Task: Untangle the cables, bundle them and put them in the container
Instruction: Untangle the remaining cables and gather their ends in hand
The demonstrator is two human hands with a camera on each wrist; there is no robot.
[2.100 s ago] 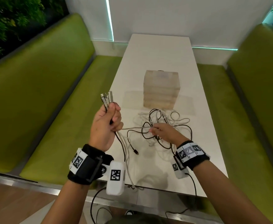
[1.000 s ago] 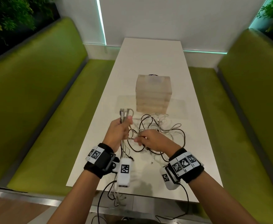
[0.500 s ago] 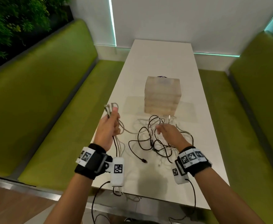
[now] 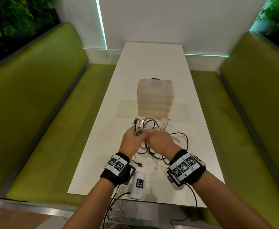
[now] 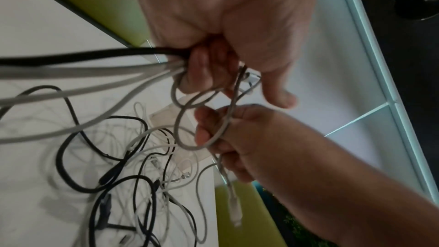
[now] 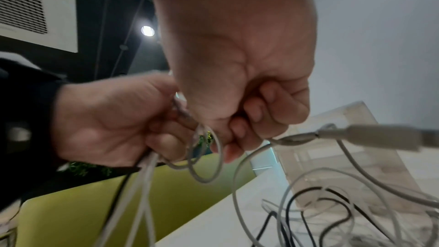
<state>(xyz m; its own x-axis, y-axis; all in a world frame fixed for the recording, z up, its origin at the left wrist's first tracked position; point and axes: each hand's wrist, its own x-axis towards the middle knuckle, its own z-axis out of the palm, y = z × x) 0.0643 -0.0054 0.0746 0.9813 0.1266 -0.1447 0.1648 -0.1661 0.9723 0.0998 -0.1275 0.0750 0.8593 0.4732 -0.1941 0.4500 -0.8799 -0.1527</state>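
Note:
A tangle of black and white cables lies on the white table in front of a clear box-shaped container. My left hand grips a bundle of cable ends, their plugs sticking up above the fist; one black and several grey cables run out of the fist. My right hand is pressed against the left and pinches a grey cable loop. A plug juts from the right hand, beside the left hand.
Green upholstered benches run along both sides of the narrow table, the right bench just as close. Loose cable ends hang off the near table edge. Plants stand behind the left bench.
My right hand left the pile and came up against my left hand, taking hold of a grey loop. The left hand moved right and forward over the tangle.

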